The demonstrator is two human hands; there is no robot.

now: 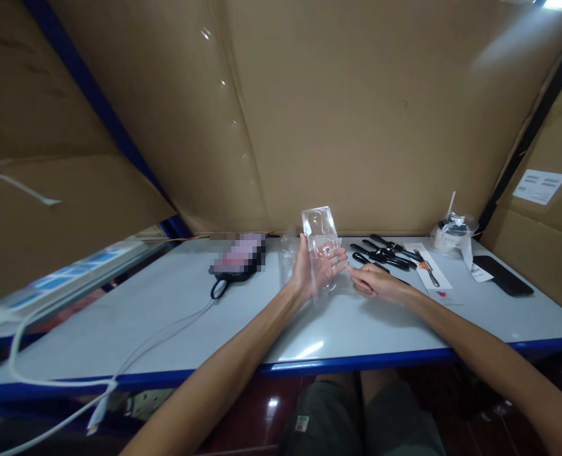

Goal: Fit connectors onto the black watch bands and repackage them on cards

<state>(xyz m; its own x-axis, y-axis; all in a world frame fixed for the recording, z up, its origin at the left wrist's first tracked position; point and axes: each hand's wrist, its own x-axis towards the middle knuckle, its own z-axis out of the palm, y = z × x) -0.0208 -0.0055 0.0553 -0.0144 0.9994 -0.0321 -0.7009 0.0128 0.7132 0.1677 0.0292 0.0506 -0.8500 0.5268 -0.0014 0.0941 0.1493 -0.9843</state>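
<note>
My left hand [315,269] holds a clear plastic blister shell [319,235] upright over the middle of the grey table [167,316], thumb on its near side and fingers behind it. My right hand [374,281] rests just to the right, low on the table, with its fingers curled and pointing toward the shell's lower edge; whether anything is inside it I cannot make out. Several black-handled tools [380,253] lie in a row right behind my right hand, beside a printed card [428,269] showing a tool.
A dark pouch [238,261] with a loop lies left of centre. A white cable [119,367] runs over the table's left front edge. A plastic-wrapped cup [452,233] and a black phone [503,275] sit at the right. Cardboard walls enclose the back and sides.
</note>
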